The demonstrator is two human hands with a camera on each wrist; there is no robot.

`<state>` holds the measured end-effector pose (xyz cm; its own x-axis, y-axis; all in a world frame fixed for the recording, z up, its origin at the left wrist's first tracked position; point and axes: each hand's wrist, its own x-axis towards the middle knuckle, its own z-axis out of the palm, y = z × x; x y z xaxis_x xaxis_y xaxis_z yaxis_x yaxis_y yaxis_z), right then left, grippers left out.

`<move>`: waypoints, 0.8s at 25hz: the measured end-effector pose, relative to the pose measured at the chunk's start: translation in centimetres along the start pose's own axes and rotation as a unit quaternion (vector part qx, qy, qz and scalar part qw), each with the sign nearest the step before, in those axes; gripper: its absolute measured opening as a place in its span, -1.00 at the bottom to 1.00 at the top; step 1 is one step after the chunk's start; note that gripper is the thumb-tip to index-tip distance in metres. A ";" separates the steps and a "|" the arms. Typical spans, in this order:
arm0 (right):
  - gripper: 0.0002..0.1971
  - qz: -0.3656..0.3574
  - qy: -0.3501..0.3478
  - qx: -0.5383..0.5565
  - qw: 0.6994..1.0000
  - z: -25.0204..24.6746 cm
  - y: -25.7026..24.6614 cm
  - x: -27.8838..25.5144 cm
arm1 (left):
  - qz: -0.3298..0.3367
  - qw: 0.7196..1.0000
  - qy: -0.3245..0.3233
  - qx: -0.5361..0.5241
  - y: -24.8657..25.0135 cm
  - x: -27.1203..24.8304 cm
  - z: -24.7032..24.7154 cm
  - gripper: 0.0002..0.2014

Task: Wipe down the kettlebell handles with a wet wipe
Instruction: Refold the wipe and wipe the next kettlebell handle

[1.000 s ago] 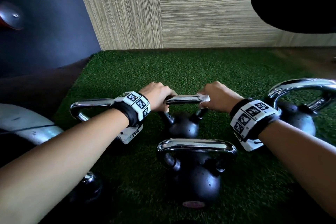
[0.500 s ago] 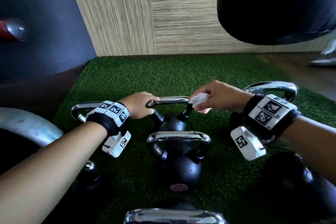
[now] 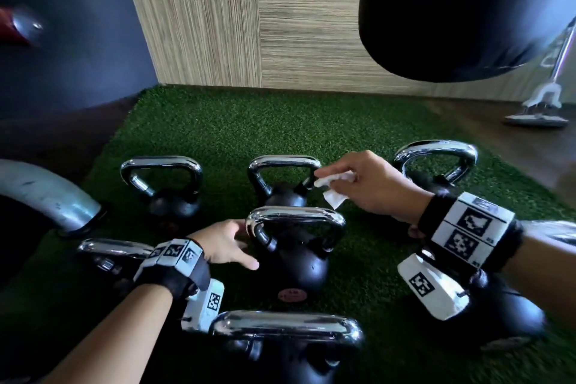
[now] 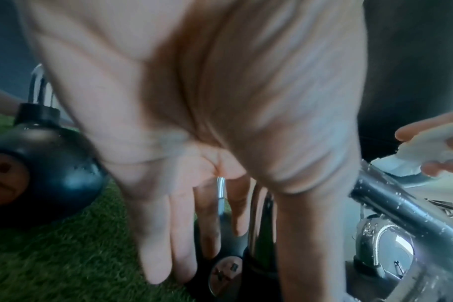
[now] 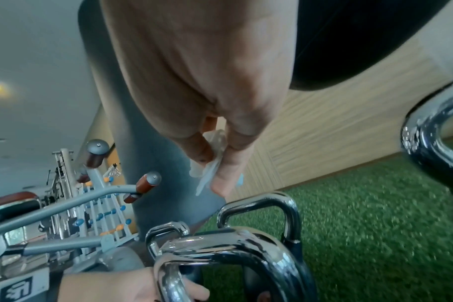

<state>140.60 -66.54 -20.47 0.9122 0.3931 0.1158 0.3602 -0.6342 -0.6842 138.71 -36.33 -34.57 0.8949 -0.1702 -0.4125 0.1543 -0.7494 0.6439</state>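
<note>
From my head camera, I take the middle kettlebell (image 3: 290, 246) as my landmark: it stands on the green turf (image 3: 358, 125) with its chrome handle (image 3: 296, 217) upright. My left hand (image 3: 226, 245) reaches in at the handle's left end with fingers straight and spread, gripping nothing, the fingertips at or just short of the chrome; I cannot tell which. My right hand (image 3: 371, 185) hovers behind and to the right of the landmark, pinching the crumpled wet wipe (image 3: 335, 190) between thumb and fingers, the wipe just beside the right end of the kettlebell behind (image 3: 283, 179). Further kettlebells stand behind-left (image 3: 162, 178), behind-right (image 3: 434, 165) and in front (image 3: 286, 333), with a black punching bag (image 3: 461, 9) hanging above. From the left wrist camera, my palm fills the picture with fingers (image 4: 168, 235) extended and loose, holding nothing; the landmark's handle (image 4: 401, 208) to the right is beaded with droplets, and the wipe (image 4: 414, 155) sits at the edge in my other fingers. From the right wrist camera, my thumb and fingers (image 5: 225, 163) are closed on the thin wipe (image 5: 207, 169), which hangs above the handles and is not pressed against any metal. I judge I am between handles: the droplets suggest some chrome is already wiped, but which of the others are done I cannot tell, and the landmark looks the likeliest next.
</note>
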 end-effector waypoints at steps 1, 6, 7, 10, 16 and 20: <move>-0.71 -0.012 0.013 -0.010 1.000 0.2 0.1 -0.2 | 0.013 1.000 0.009 -0.019 -0.2 0.3 0.6 -0.38; -0.76 -0.065 0.023 -0.064 0.996 2.0 0.2 -1.4 | 0.086 0.993 0.050 -0.061 -0.1 1.2 3.0 -0.25; -0.75 -0.074 0.041 -0.068 0.994 2.6 0.2 -1.4 | 0.100 0.992 0.059 -0.050 -0.2 1.4 3.5 -0.10; -0.73 -0.099 0.079 -0.081 0.989 4.2 0.0 -1.1 | 0.112 0.990 0.081 -0.010 -0.4 1.7 4.1 -0.01; -0.74 -0.166 0.051 -0.105 0.979 6.7 -0.4 0.1 | 0.101 0.990 0.099 -0.018 -1.2 2.4 4.3 -0.01; -0.68 -0.166 0.001 -0.177 0.970 6.9 0.2 -0.2 | 0.096 0.990 0.103 -0.025 -1.0 2.4 4.4 -0.05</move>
<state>139.09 -62.17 -25.60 0.7348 0.6136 0.2891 0.6783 -0.6616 -0.3197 138.83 -38.78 -39.05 0.9753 -0.1688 -0.1427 -0.0112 -0.6824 0.7309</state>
